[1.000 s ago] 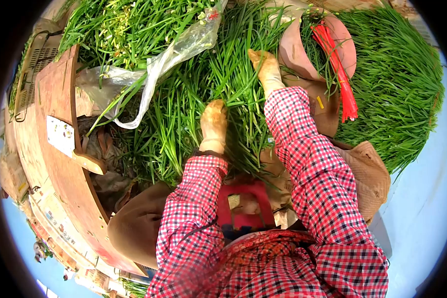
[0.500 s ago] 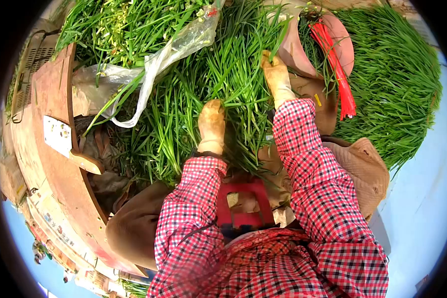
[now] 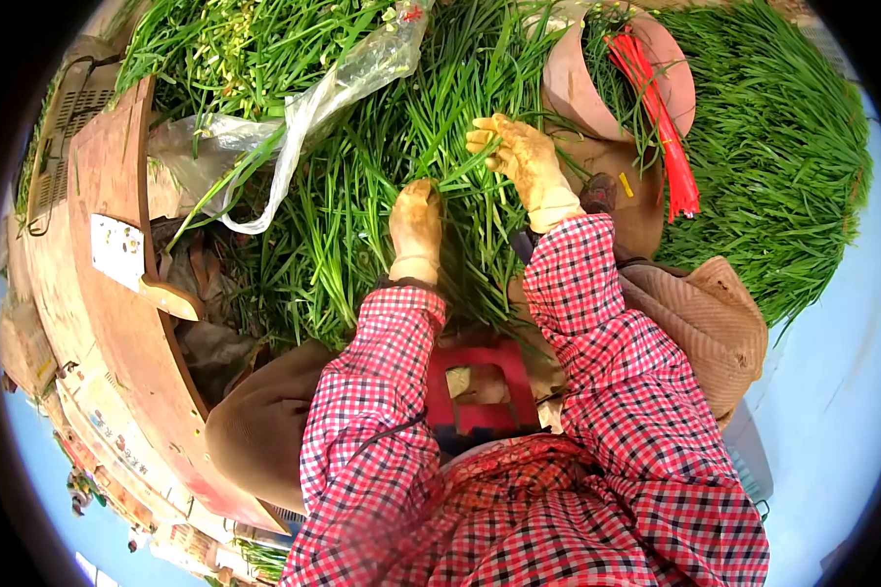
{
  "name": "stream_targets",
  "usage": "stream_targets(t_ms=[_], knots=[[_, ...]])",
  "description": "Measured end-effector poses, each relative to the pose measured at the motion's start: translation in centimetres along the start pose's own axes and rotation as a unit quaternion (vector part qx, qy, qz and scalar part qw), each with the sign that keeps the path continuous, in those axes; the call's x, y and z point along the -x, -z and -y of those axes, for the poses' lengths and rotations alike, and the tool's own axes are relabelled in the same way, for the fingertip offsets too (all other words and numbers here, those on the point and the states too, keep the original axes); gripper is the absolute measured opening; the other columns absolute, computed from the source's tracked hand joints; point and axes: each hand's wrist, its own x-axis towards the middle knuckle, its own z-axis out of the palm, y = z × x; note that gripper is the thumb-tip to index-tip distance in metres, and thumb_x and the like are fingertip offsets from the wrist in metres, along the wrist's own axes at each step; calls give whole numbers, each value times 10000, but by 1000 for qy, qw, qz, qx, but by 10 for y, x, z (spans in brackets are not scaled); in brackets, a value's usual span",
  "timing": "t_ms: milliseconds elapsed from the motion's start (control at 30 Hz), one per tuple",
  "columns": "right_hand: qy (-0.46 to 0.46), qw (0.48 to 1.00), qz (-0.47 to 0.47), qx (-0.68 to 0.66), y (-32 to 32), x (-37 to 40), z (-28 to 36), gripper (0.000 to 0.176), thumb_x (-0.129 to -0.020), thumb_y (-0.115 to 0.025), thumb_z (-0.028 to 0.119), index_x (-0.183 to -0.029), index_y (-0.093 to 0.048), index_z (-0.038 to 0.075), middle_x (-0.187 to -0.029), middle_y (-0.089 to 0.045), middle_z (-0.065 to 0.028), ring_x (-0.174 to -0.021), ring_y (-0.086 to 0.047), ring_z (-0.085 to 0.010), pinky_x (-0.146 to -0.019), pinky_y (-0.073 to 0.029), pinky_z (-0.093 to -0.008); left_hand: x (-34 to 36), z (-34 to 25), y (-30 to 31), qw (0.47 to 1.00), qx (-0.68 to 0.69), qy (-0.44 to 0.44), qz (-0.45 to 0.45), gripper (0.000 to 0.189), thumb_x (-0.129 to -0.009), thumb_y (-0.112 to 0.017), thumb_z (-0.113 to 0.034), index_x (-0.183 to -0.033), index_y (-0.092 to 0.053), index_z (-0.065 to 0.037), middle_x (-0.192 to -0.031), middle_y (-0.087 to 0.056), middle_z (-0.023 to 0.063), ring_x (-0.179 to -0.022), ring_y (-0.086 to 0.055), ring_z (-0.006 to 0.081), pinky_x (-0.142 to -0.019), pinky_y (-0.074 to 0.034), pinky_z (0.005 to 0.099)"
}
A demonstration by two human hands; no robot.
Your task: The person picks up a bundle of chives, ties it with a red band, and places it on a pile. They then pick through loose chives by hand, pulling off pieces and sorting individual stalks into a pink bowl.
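Observation:
Both hands wear yellowish work gloves and are over a thick heap of garlic chives (image 3: pixel 333 225), long flat green leaves. My left hand (image 3: pixel 416 230) is closed, with chive leaves coming out at its fingertips. To its right and slightly farther off is my right hand (image 3: pixel 527 168), its fingers bent but apart, above the leaves; I see nothing gripped in it. A bundle of red ties (image 3: pixel 656 122) leans across a pink round container (image 3: pixel 570 83), just beyond the right hand.
Neatly laid chives (image 3: pixel 773 166) cover the right side. A clear plastic bag (image 3: pixel 299 147) lies over the heap at left. On a wooden board (image 3: pixel 108 186) rests a wide-bladed knife (image 3: pixel 117 252). A red stool (image 3: pixel 440 401) shows between my knees.
My right hand has drawn back toward me and left, and its fingers have opened. My left hand has shifted slightly forward, still closed.

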Motion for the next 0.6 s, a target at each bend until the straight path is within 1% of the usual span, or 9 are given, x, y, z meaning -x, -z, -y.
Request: stream_targets(t_ms=[33,167,267,300,333,400,500,533,600], knots=[[7,1000,-17,-20,1,-1,-6,317,-911,-549,298,-1052,-594,17,-940,-672,-98,-804,-659,-174,-595,-477,-230,-1,0,0,1000,6,4,0,187,-803,-547,-62,-979,-605,-38,-1009,-625,143,-961,-584,306,-836,-475,357],[45,991,-123,5,5,-1,-15,333,-899,-573,292,-1053,-583,-2,-935,-669,-119,-808,-663,-203,-594,-485,-236,-1,2,-3,1000,11,7,2,186,-799,-568,-71,-980,-604,-47,-1006,-627,135,-952,-589,301,-820,-483,363],[49,995,-76,-49,9,4,-5,332,-910,-556,283,-1063,-575,-11,-933,-667,-126,-794,-660,-210,-595,-479,-233,-1,2,-4,1000,-8,8,13,182,-807,-560,-73,-982,-604,-49,-1003,-628,133,-950,-592,299,-811,-492,361],[29,996,2,-79,21,-2,-11,363,-897,-566,265,-1144,-535,0,-1062,-628,-140,-884,-631,-227,-617,-463,-226,-2,1,-4,1000,-15,10,17,181,-810,-557,-73,-984,-604,-50,-1001,-629,133,-950,-593,298,-808,-495,360],[20,996,-5,-85,16,2,-7,337,-894,-565,251,-1113,-559,-6,-1016,-639,-121,-851,-619,-183,-593,-418,-210,-3,0,-4,1000,-20,4,20,188,-809,-555,-67,-990,-604,-55,-1010,-628,126,-955,-593,294,-807,-496,356],[1,999,-22,-35,11,7,0,289,-917,-536,234,-1005,-610,-32,-885,-669,-141,-670,-625,-155,-471,-391,-205,-3,1,-4,999,-32,-7,27,203,-807,-551,-54,-1003,-604,-66,-1028,-625,112,-966,-592,285,-805,-500,347],[-82,994,8,77,24,5,-4,299,-884,-579,237,-1004,-614,-35,-869,-647,-102,-678,-584,-114,-450,-332,-177,-1,5,-6,998,-4,13,58,233,-800,-550,-77,-1025,-608,-65,-1046,-613,125,-977,-573,311,-832,-467,367],[-97,991,27,86,24,7,-2,314,-876,-590,233,-1007,-607,-52,-834,-645,-108,-623,-578,-121,-411,-315,-170,-2,4,-6,998,-21,9,64,232,-794,-551,-59,-1019,-608,-71,-1041,-616,117,-977,-577,299,-824,-478,360],[-128,985,78,85,26,9,-2,311,-866,-601,230,-991,-609,-55,-817,-649,-103,-604,-575,-123,-421,-339,-172,-2,2,-4,996,-54,0,77,237,-783,-552,-22,-1006,-608,-83,-1032,-622,102,-977,-587,276,-809,-500,344]])
